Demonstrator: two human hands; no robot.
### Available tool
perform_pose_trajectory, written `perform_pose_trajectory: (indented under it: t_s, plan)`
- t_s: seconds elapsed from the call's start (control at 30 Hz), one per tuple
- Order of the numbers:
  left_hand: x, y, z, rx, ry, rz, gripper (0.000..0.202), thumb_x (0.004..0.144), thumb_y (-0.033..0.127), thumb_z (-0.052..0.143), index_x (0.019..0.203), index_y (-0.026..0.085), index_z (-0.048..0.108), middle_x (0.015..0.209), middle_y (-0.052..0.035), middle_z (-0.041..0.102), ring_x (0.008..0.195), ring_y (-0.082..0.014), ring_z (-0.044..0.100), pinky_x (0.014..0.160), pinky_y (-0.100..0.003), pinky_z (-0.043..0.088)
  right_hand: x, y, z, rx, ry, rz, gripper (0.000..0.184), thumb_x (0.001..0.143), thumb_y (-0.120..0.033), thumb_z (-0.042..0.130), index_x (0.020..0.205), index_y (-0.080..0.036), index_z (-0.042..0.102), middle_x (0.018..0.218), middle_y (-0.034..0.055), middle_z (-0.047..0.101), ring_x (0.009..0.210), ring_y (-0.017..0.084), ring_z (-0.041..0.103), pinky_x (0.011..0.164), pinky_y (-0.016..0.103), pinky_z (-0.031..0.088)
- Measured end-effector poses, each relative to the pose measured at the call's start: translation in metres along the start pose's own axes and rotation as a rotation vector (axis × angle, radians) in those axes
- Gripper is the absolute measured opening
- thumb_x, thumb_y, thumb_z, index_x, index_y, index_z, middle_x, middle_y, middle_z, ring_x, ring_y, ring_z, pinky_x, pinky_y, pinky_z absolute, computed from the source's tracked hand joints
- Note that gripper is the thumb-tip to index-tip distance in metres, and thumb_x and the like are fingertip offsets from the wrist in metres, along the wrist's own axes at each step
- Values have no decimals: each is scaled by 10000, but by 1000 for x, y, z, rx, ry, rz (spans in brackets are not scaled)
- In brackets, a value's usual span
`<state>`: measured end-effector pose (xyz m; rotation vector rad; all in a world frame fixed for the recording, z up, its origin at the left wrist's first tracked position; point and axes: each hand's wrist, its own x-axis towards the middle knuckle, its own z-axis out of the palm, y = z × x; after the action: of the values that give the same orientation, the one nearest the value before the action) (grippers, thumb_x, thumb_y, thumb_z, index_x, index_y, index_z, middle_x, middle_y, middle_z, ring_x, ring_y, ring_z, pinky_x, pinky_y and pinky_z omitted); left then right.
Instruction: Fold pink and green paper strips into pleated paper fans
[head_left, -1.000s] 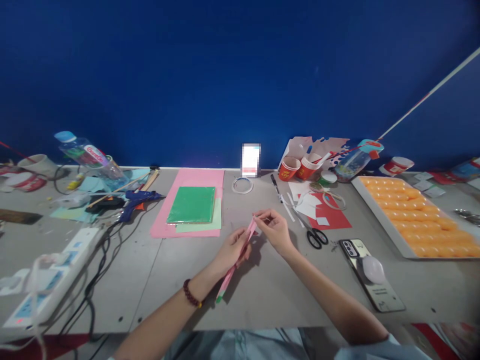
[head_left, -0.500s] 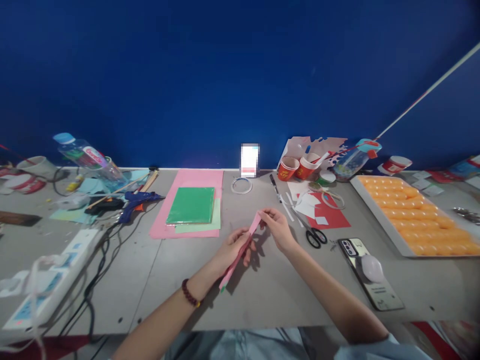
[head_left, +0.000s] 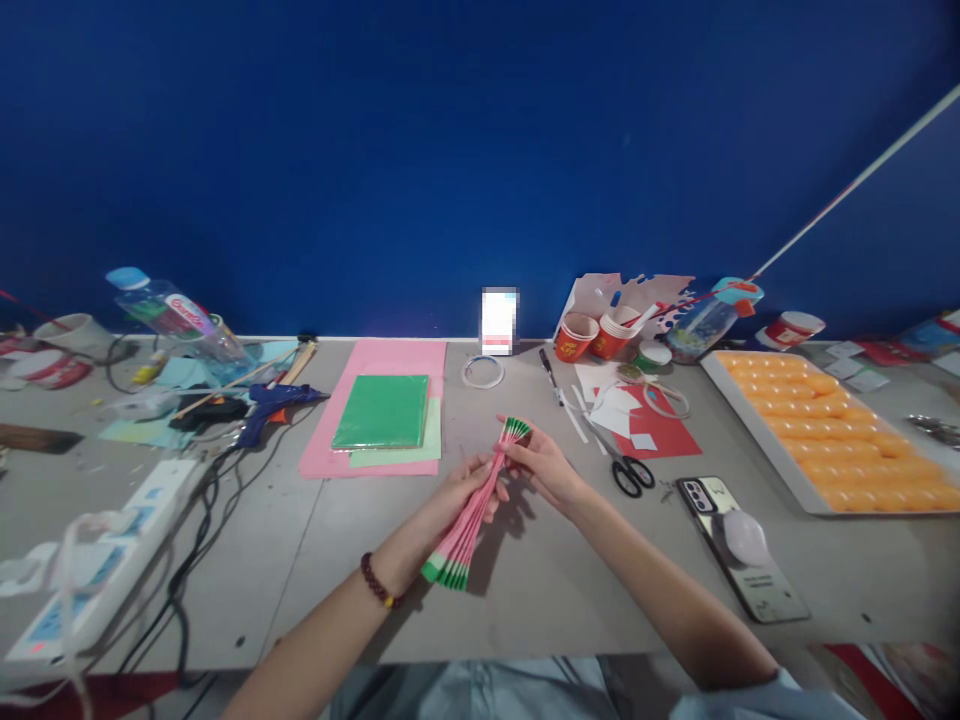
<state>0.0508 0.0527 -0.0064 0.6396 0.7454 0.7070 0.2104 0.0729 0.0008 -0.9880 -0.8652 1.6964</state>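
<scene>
- Hands meet above grey table [head_left: 540,590]: left hand [head_left: 461,495] closed around middle of pleated pink paper strip [head_left: 471,505] (green-edged ends splayed).
- Right hand [head_left: 544,465] pinches strip's far end; scissors [head_left: 626,468] nearby.

On the surface [head_left: 540,590], paper sheets [head_left: 382,415] lie left of centre, scissors [head_left: 626,468] and a phone [head_left: 742,545] to the right, a tray [head_left: 825,430] far right, paper cups [head_left: 596,335] behind.

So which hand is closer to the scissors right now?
Right. The right hand pinches the far end of the folded pink paper, just left of the scissors. The left hand grips the paper's middle, farther left.
</scene>
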Motion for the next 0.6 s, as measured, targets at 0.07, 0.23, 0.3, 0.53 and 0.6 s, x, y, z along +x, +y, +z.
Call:
perform_pose_trajectory:
  t_s: [0.07, 0.23, 0.3, 0.53, 0.6]
  plan:
    - [0, -3, 3, 43, 54, 22, 375, 724, 418, 711, 905, 149, 523, 652, -27, 645, 493, -99, 589, 495, -199, 488, 1, 0, 0, -26, 32, -26, 498, 628, -322, 773, 1074, -206, 585, 713, -28, 616, 532, 77, 515, 463, 193, 406]
    - [2, -7, 8, 104, 160, 143, 406, 684, 442, 731, 843, 178, 468, 679, -25, 671, 589, -156, 657, 587, -262, 522, 4, 4, -3, -72, 111, -148, 377, 639, -322, 767, 936, -187, 580, 681, -38, 591, 532, 81, 507, 497, 211, 422]
    - [2, -6, 8, 153, 180, 187, 390, 683, 446, 725, 818, 176, 479, 661, -3, 652, 591, -147, 653, 593, -250, 511, 5, 5, -5, -80, 143, -190, 332, 657, -324, 756, 888, -181, 565, 664, -39, 580, 538, 85, 510, 515, 218, 433]
    - [3, -11, 1, 393, 253, 346, 359, 626, 365, 778, 813, 163, 547, 643, 13, 629, 604, -118, 611, 608, -230, 497, 6, 4, -6, -44, 170, -233, 302, 668, -324, 750, 854, -181, 560, 684, -33, 595, 584, 98, 560, 599, 246, 479]
    - [5, -12, 0, 351, 288, 354, 357, 617, 382, 779, 772, 159, 547, 636, 9, 631, 591, -124, 617, 608, -243, 511, 6, 3, -5, -44, 175, -226, 323, 663, -343, 751, 878, -185, 568, 711, -30, 601, 570, 96, 559, 588, 249, 480]
